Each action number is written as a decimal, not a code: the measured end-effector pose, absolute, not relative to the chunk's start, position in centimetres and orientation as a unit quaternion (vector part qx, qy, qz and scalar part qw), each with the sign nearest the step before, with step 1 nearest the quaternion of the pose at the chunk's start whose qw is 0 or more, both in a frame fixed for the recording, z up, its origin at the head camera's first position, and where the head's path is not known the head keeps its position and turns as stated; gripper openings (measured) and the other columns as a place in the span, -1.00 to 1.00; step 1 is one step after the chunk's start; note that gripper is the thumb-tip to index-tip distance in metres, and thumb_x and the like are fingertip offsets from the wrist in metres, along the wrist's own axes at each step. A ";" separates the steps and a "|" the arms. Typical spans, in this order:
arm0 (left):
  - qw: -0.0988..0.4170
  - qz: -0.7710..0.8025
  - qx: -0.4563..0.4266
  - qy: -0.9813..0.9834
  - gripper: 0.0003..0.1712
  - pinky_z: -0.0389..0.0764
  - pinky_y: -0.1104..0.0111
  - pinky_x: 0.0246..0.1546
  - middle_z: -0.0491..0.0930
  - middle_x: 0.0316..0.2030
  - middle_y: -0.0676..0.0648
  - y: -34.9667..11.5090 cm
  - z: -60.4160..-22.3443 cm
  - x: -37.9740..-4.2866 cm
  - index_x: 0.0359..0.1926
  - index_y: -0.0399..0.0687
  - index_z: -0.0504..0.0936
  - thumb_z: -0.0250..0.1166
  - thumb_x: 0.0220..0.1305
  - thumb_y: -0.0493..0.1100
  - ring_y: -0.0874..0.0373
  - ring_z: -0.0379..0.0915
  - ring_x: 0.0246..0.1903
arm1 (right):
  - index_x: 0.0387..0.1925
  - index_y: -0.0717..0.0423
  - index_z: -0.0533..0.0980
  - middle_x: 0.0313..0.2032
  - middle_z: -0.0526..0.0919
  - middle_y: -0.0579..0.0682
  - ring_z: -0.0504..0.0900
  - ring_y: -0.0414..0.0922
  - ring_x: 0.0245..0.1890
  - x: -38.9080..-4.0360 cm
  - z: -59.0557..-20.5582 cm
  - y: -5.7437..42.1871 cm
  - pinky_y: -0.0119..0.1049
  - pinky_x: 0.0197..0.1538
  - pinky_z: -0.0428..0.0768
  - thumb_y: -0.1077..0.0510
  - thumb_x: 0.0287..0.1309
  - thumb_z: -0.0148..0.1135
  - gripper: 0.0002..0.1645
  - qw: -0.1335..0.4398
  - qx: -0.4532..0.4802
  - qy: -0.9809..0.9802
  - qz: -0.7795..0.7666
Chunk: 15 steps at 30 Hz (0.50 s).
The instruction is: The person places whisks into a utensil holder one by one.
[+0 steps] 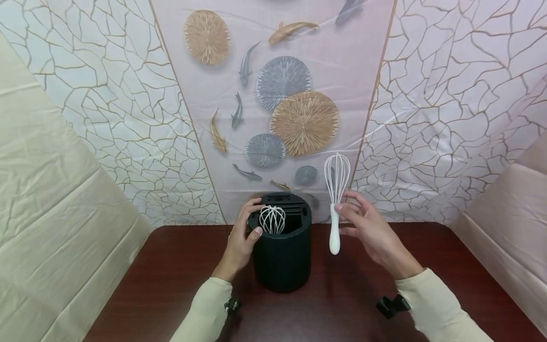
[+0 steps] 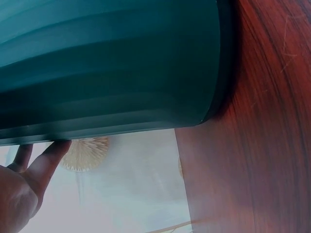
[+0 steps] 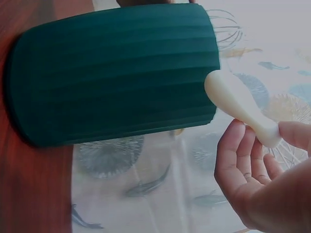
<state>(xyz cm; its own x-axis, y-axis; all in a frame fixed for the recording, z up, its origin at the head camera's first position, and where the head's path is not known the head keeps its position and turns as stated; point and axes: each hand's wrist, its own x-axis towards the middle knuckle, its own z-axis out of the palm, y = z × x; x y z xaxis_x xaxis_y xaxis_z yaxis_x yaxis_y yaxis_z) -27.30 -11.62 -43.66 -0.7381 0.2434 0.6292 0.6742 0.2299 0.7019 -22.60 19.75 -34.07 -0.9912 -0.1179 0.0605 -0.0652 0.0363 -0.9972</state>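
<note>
A dark green ribbed utensil holder [image 1: 282, 266] stands upright on the table, its black slotted top partly seen. The wire head of one whisk [image 1: 272, 221] shows above its front left rim; the rest of that whisk is hidden inside. My left hand [image 1: 241, 237] grips the holder's left rim, thumb at the front and fingers along the side. To the right of the holder, in the air, my right hand [image 1: 372, 230] pinches a second white whisk [image 1: 334, 230] near the top of its handle. That whisk is upright, wires up, and its handle [image 3: 238, 102] is bulb-ended.
The reddish-brown table [image 1: 171, 270] has rounded far corners. Behind it hangs a patterned cloth [image 1: 290, 180] with fish and round motifs. Beige padded panels [image 1: 55, 213] slope up on both sides. Each wrist wears a small black device [image 1: 393, 306].
</note>
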 end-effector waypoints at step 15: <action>0.199 -0.540 -0.303 -0.760 -0.39 0.38 -0.21 0.34 0.23 0.56 0.03 -11.6 -43.6 -27.2 0.45 0.12 0.43 0.07 0.47 0.17 0.02 0.23 0.48 | 0.42 0.34 0.20 0.13 0.53 0.14 0.68 -0.22 -0.07 -22.2 -31.6 18.6 -0.18 -0.06 0.76 0.20 0.52 0.20 -0.38 -0.066 -0.126 0.736 -0.662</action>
